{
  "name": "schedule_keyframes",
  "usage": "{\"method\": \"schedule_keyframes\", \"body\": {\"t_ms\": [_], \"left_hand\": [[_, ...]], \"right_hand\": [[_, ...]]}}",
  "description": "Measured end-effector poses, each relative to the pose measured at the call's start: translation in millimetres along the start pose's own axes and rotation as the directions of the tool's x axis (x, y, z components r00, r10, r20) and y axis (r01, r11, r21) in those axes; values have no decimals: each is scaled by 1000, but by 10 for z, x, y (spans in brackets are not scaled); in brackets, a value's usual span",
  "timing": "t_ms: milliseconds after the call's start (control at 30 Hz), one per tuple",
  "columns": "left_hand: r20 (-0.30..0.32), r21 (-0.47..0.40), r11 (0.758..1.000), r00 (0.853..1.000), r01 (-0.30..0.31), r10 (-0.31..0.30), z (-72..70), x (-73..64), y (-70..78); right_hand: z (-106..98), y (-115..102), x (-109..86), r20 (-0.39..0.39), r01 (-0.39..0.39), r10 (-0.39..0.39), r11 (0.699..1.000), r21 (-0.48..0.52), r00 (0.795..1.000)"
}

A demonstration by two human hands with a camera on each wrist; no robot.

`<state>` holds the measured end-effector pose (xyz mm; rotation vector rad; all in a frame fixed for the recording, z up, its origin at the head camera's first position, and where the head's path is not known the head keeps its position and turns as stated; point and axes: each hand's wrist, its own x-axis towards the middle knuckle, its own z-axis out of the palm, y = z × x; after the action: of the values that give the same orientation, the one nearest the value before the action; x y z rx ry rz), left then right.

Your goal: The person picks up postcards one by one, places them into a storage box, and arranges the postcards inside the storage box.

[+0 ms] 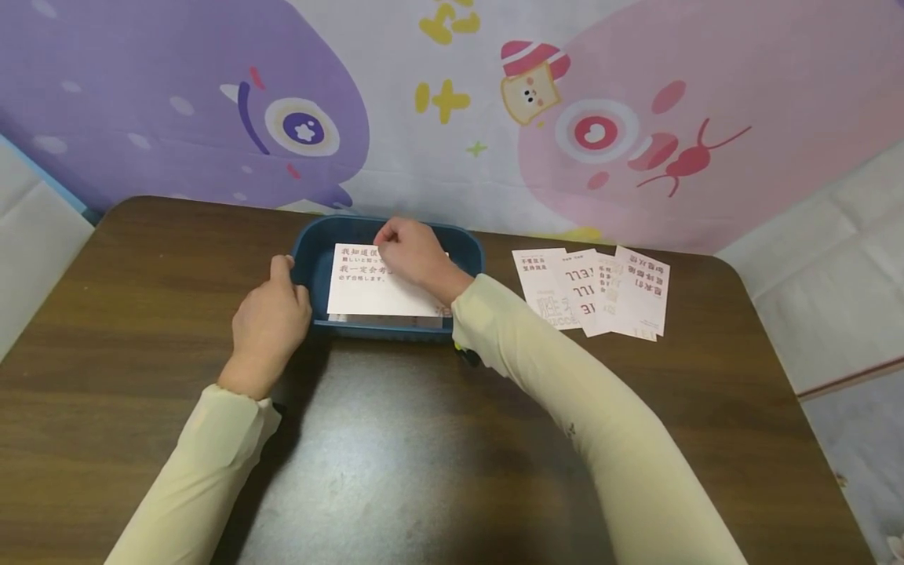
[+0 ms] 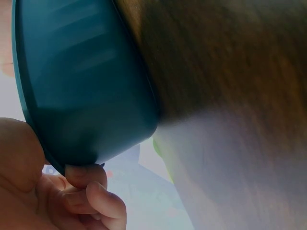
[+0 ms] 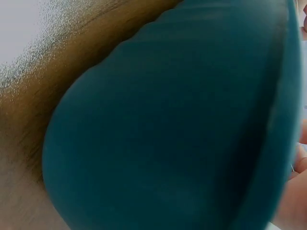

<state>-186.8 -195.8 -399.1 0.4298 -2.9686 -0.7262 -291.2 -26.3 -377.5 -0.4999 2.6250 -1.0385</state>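
A dark blue plastic basin (image 1: 316, 271) stands near the table's back edge. My left hand (image 1: 271, 329) holds its left end; in the left wrist view the thumb and curled fingers (image 2: 84, 175) pinch the basin's rim (image 2: 24, 103). Over the basin, my right hand (image 1: 418, 255) pinches a white card (image 1: 377, 300) printed with red and dark characters, covering part of the text. Under that card, another flat surface shows at the basin's bottom, too hidden to identify. The basin's outer wall (image 3: 158, 120) fills most of the right wrist view, leaving only fingers (image 3: 300, 158) at the edge.
Several printed white cards (image 1: 540, 286) lie overlapped in a fan to the right of the basin. The brown wooden table (image 1: 155, 314) has rounded back corners. Behind it hangs a cloth (image 1: 395, 157) with purple and pink cartoon figures.
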Motion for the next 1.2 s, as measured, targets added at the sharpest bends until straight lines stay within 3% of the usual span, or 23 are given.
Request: {"method": "schedule_keyframes", "body": {"t_ms": [600, 1200], "left_hand": [[8, -3, 1000, 1000, 0, 1, -3, 4, -6], [12, -9, 1000, 1000, 3, -3, 8, 16, -15]], "right_hand": [[72, 49, 47, -5, -33, 33, 998, -44, 999], [137, 103, 54, 33, -19, 21, 999, -47, 999]]}}
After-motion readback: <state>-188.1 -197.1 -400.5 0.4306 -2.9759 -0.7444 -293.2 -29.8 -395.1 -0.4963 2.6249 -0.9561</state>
